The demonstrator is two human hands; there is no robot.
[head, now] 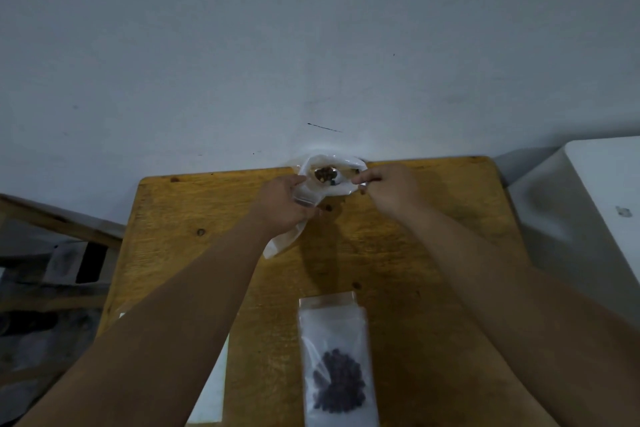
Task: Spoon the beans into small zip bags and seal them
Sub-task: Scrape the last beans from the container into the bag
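Zip bag (282, 241) in left hand (287, 204), beans (323, 173) just beyond

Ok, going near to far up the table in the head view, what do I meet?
Filled zip bag → second zip bag held by the left hand → open bean bag at the far edge → wall.
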